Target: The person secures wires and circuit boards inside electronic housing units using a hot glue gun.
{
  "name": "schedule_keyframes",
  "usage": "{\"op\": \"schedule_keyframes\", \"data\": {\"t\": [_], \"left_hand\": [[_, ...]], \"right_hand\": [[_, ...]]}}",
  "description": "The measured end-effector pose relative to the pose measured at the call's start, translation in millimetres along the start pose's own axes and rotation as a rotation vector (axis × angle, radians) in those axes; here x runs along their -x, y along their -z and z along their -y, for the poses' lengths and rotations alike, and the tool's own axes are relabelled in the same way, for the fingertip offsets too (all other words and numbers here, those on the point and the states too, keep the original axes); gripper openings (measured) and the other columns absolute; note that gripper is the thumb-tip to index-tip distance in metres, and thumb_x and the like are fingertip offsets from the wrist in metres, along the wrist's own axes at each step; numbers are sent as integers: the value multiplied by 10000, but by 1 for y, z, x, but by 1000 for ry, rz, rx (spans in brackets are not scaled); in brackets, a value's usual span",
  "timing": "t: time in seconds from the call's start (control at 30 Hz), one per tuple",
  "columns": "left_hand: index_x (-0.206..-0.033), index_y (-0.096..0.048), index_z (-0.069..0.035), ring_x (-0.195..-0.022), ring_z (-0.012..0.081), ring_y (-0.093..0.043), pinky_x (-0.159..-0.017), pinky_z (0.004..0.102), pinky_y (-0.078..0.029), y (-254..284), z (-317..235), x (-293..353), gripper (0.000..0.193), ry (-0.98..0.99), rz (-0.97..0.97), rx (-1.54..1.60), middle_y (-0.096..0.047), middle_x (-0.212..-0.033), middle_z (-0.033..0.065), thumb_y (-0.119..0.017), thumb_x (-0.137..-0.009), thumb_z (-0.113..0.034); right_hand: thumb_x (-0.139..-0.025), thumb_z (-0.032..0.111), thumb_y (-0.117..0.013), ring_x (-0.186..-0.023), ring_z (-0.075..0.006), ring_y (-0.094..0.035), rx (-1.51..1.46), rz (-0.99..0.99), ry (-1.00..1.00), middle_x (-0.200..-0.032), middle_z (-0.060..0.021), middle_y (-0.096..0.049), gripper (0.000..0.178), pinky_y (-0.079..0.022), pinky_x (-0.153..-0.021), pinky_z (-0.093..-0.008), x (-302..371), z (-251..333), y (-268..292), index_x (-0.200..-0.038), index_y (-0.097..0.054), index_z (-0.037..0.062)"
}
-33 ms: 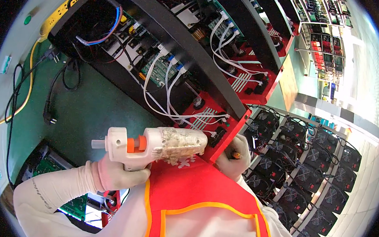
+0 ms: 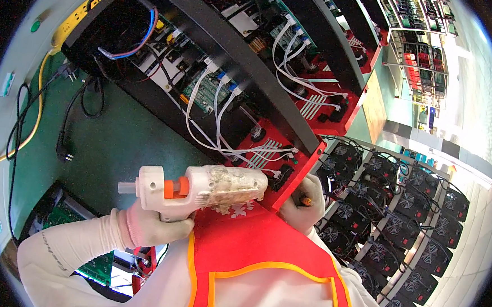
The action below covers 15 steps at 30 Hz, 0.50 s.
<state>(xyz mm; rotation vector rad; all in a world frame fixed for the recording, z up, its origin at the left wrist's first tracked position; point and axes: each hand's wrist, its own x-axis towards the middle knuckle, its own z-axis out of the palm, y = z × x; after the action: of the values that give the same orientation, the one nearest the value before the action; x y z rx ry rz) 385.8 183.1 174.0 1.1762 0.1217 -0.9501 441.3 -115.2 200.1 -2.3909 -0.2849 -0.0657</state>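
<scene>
A white hot glue gun [image 2: 227, 185], its barrel smeared with brownish residue, lies level with its nozzle toward a red panel [image 2: 296, 184]. My gloved left hand [image 2: 160, 227] is closed round its handle. A clear glue stick [image 2: 126, 188] juts from its back end. Beyond the panel's edge, my gloved right hand [image 2: 305, 205] is curled round something with a small orange-yellow end; the rest of it is hidden. The panel is the front of an opened black machine case [image 2: 244, 86]. White cables [image 2: 219, 135] run from its green circuit board [image 2: 204, 92] to the panel.
More opened cases [image 2: 332, 40] stand behind. Black plug cords [image 2: 64, 137] and a yellow cable [image 2: 37, 107] lie at the left on the green bench [image 2: 128, 140], near a yellow power strip [image 2: 76, 22]. Several black fan units [image 2: 406, 202] fill a rack at the right.
</scene>
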Motion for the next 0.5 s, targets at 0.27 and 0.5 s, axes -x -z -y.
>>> {"op": "schedule_keyframes", "data": {"t": [0.27,0.5], "left_hand": [[-1063,-604,-25,-782,186,-615,-722,315,-510,0,12,-8,329,-44,-15,-40,-636,-906,85,-670,-757,-128],[-1078,-601,-27,-813,177,-612,-741,315,-509,-2,13,-7,346,-74,-13,4,-637,-927,85,-676,-757,-133]], "right_hand": [[-678,34,-769,-827,-206,-655,69,-5,31,-1011,-138,-658,363,-514,-679,-270,0,4,-1,-1024,-663,11],[-679,35,-764,-747,-160,-639,40,-27,13,-1010,-119,-655,354,-496,-614,-245,1,1,-3,-1019,-667,20]]}}
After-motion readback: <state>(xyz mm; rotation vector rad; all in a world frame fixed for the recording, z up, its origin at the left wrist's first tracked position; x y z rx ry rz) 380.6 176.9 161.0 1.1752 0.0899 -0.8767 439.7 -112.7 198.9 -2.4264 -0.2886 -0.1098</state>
